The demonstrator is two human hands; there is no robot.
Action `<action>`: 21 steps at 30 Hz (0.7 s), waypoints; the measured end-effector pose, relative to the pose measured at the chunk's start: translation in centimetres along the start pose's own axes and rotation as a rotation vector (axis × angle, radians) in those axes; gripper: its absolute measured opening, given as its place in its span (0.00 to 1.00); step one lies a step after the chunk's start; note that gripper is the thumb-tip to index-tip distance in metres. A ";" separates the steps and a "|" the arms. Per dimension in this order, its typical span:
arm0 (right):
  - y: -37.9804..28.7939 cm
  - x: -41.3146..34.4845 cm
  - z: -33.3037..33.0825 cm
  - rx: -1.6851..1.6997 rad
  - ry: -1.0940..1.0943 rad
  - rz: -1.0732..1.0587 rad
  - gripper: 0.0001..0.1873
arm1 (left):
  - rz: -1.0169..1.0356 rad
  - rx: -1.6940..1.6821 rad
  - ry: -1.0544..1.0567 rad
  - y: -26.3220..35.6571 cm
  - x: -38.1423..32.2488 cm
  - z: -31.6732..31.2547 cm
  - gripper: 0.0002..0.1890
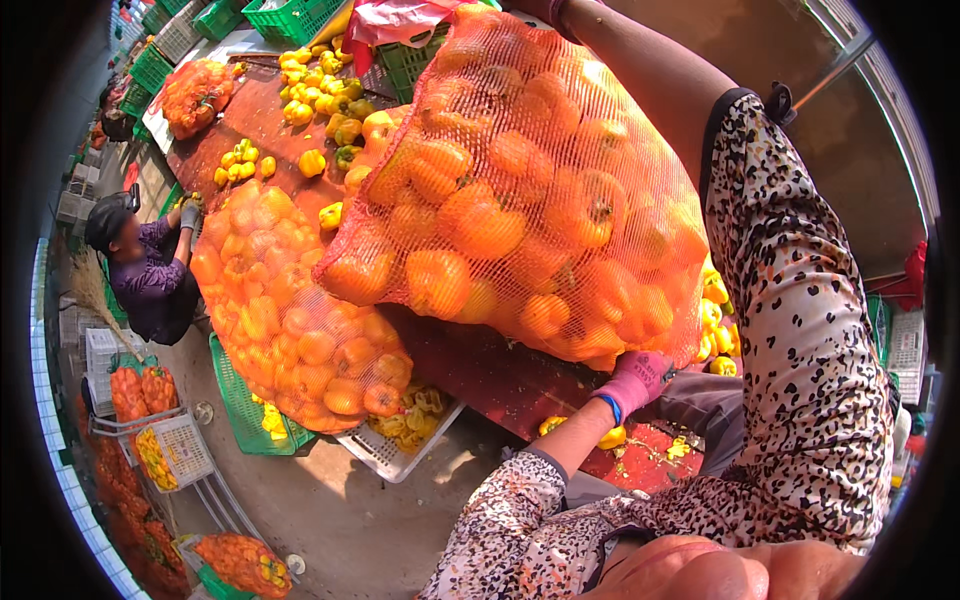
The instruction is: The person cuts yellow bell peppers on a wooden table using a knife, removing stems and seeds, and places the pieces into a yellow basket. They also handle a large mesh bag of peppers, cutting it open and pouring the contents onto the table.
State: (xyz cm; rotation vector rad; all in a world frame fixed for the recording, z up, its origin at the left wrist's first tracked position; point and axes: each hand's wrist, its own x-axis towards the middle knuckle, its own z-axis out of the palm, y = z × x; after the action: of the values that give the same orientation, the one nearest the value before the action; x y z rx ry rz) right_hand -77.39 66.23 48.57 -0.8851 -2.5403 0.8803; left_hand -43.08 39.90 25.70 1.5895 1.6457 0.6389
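Note:
A large orange mesh sack of yellow bell peppers (pixel 525 195) fills the upper middle of the view, tilted above a red table (pixel 487 375). My left hand (pixel 636 379), in a pink glove, grips the sack's lower edge. My right arm reaches up along the sack's far side; that hand (pixel 536 7) lies at the top edge of the view, mostly cut off, and its grip cannot be made out. Another full mesh sack (pixel 292 307) leans left of the first one. Loose yellow bell peppers (pixel 307 90) lie on the far part of the table, and a few sit near my left wrist.
A co-worker (pixel 154 262) in a purple top and gloves works at the table's left side. Below the second sack are a green crate (pixel 232 409) and a white crate (pixel 394 469) with pepper pieces. A cart (pixel 187 457) and more sacks (pixel 240 562) stand at the lower left.

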 end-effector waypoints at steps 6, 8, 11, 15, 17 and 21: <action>-3.1 -3.8 -1.3 0.019 -0.091 -0.015 0.46 | 0.013 -0.088 0.064 7.0 -3.5 4.9 0.09; -2.5 -4.6 -0.7 0.019 -0.121 -0.044 0.45 | 0.002 -0.104 0.071 7.8 -3.6 5.8 0.08; -1.2 -5.3 -0.2 0.022 -0.145 -0.086 0.42 | -0.014 -0.194 0.066 7.0 -2.5 6.2 0.08; -1.1 -7.2 -0.8 0.069 -0.181 -0.137 0.40 | -0.023 -0.190 0.216 5.5 -3.1 5.2 0.11; -1.7 -8.8 -1.6 0.097 -0.199 -0.151 0.38 | -0.006 -0.231 0.295 6.1 -5.8 3.6 0.11; -2.9 -13.9 -4.0 0.101 -0.171 -0.188 0.37 | 0.244 -0.275 0.620 6.8 -16.6 -3.2 0.13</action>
State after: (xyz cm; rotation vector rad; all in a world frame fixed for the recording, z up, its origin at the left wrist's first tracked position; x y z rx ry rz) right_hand -66.31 57.29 52.33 -0.5514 -2.6413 1.0537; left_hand -42.30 24.77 35.75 1.4795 1.6892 1.5383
